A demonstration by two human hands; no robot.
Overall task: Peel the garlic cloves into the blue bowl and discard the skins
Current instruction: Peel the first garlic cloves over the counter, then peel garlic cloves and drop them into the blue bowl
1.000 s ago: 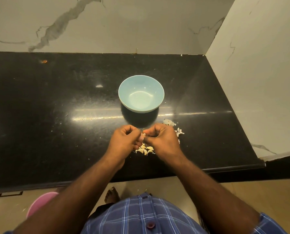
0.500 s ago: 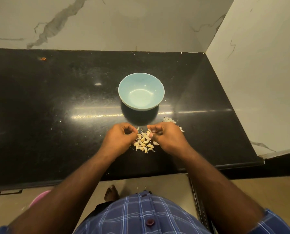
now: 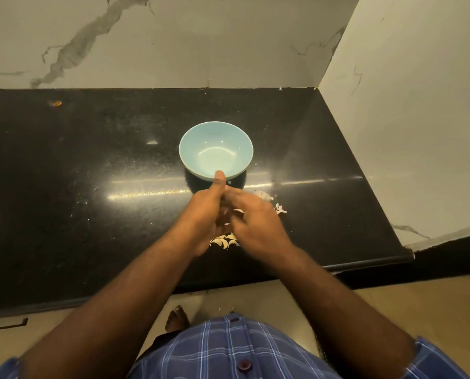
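The light blue bowl (image 3: pixel 216 138) stands on the black counter and looks empty inside. My left hand (image 3: pixel 205 209) reaches forward on its edge, its thumb straight and its tip at the bowl's near rim. My right hand (image 3: pixel 251 217), blurred by motion, lies close against it with fingers stretched out. A small pale scrap shows between the two hands. A pile of garlic cloves (image 3: pixel 224 242) lies on the counter under my wrists, mostly covered. Loose garlic skins (image 3: pixel 265 196) lie just right of the hands.
The black stone counter (image 3: pixel 91 187) meets marbled walls at the back and right (image 3: pixel 406 105). Its front edge runs under my forearms. An orange speck (image 3: pixel 56 103) lies far left. Below the edge are the floor and a bare foot (image 3: pixel 177 318).
Both hands rose from the clove pile and moved forward toward the bowl. They were apart with pinched fingers and now press together with thumb and fingers stretched out.
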